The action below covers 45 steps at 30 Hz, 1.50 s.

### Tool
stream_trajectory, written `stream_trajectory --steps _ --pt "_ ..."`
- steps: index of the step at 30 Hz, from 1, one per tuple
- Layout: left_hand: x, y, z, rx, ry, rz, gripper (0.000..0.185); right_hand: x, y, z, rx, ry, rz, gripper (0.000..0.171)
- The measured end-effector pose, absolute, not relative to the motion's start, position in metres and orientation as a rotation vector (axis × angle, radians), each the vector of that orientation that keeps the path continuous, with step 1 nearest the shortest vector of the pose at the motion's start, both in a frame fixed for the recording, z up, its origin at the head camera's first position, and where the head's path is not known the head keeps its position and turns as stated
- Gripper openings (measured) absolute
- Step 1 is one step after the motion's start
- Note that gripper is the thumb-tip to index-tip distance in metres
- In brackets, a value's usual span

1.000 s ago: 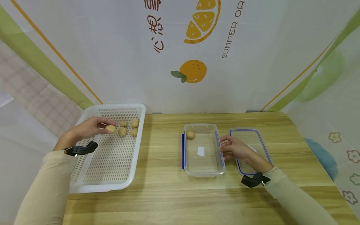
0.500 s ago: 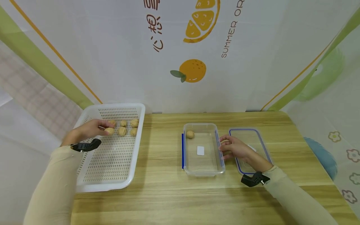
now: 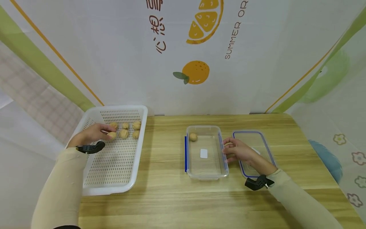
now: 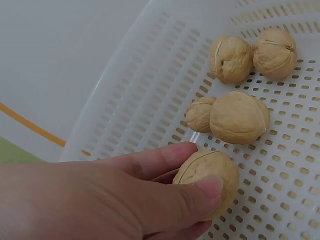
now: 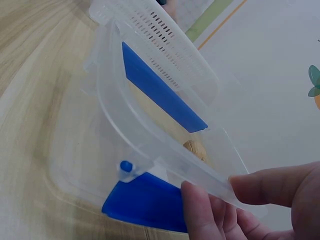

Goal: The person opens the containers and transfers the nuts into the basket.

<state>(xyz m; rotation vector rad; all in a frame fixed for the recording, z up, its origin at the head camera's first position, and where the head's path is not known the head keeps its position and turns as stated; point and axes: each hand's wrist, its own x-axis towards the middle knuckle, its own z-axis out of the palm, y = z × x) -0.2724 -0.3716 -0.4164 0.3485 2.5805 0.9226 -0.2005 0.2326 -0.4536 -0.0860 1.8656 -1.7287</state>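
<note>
In the head view my left hand is inside the white basket, low over its perforated floor. Thumb and fingers pinch a walnut, seen close in the left wrist view. Several other walnuts sit at the basket's far side, some touching each other. My right hand grips the right wall of a clear plastic container. The right wrist view has the thumb over its rim and the fingers outside, by a blue side flap. One walnut lies in the container's far left corner.
A clear lid with a blue seal lies right of the container, partly under my right hand and wrist. Basket and container stand apart on the wooden table. A printed curtain hangs behind the table's far edge.
My left hand and forearm have shifted right and slightly toward me, uncovering a walnut beyond the fingertips. The right hand and the container have stayed put.
</note>
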Motion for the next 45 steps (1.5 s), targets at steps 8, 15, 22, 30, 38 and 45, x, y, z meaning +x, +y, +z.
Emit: stream_trajectory --steps 8,15,22,30,38,45 --pt "-0.269 -0.375 -0.418 0.311 2.553 0.963 0.047 -0.2 0.232 -0.451 -0.085 1.862 -1.737 0.043" --pt "-0.269 -0.378 -0.424 0.284 2.558 0.969 0.045 -0.199 0.232 -0.451 -0.081 1.852 -1.748 0.04" --pt "-0.268 -0.379 -0.43 0.261 2.535 0.999 0.047 -0.2 0.232 -0.453 -0.087 1.857 -1.742 0.039" --pt "-0.27 -0.38 -0.436 0.261 2.513 1.079 0.047 -0.2 0.233 -0.453 -0.086 1.862 -1.735 0.041" --pt "-0.268 -0.38 -0.436 0.255 2.525 1.11 0.047 -0.2 0.233 -0.454 -0.077 1.857 -1.753 0.038" --pt "-0.267 -0.38 -0.436 0.234 2.533 1.091 0.051 -0.199 0.233 -0.455 -0.094 1.873 -1.752 0.039"
